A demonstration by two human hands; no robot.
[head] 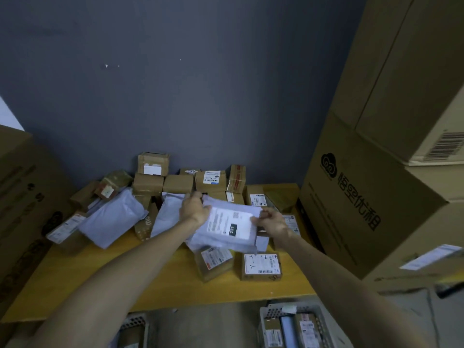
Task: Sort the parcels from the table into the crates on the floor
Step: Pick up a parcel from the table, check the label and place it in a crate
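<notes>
Left hand [194,208] and right hand [270,223] pinch the grey mailer [226,226] by its edges; floppy bag could probably slip toward the 5 o'clock crate [266,313].

Dark grey-blue wall [175,84] seen behind yellow wooden bench [155,285]. Large stacked cartons [376,197] at right, another carton [22,187] at left. Light dim.

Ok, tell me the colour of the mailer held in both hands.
Pale lavender-grey mailer with a white label, seen in the head view.
</notes>
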